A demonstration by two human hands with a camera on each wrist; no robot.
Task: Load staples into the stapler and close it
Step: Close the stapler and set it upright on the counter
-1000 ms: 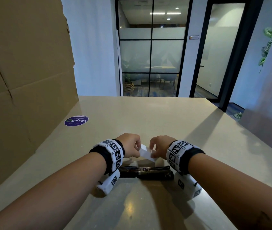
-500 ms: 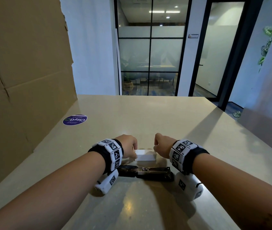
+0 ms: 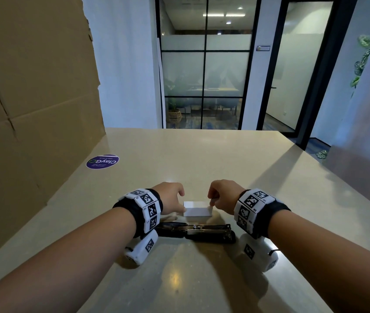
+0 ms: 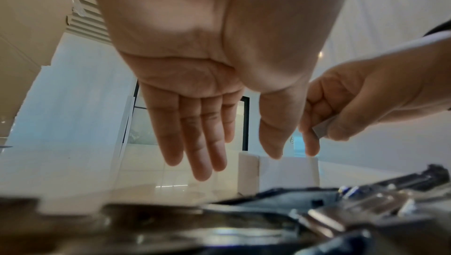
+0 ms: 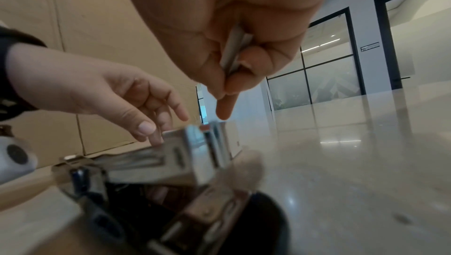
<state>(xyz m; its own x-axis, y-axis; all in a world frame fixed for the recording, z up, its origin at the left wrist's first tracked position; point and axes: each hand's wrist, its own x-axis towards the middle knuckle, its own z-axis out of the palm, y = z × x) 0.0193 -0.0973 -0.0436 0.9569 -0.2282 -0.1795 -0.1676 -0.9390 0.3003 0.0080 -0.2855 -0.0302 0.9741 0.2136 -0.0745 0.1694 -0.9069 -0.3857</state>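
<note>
Black stapler (image 3: 196, 231) lies open, long axis left-right; my right hand (image 3: 222, 196) pinches a staple strip (image 5: 233, 52), left hand (image 3: 170, 199) relaxed.

We see the staple box (image 3: 197, 208) at lower centre on the counter (image 3: 202, 159), the stapler (image 3: 202, 231) just below it, cardboard (image 3: 32, 109) filling the left.

Bare forearms, no sleeves. Each wrist: black strap under a band of white blocks printed with black square-code markers — left band (image 3: 145, 207), right band (image 3: 253, 205). White marker-tagged camera pod (image 3: 142, 248) slung beneath each wrist.
</note>
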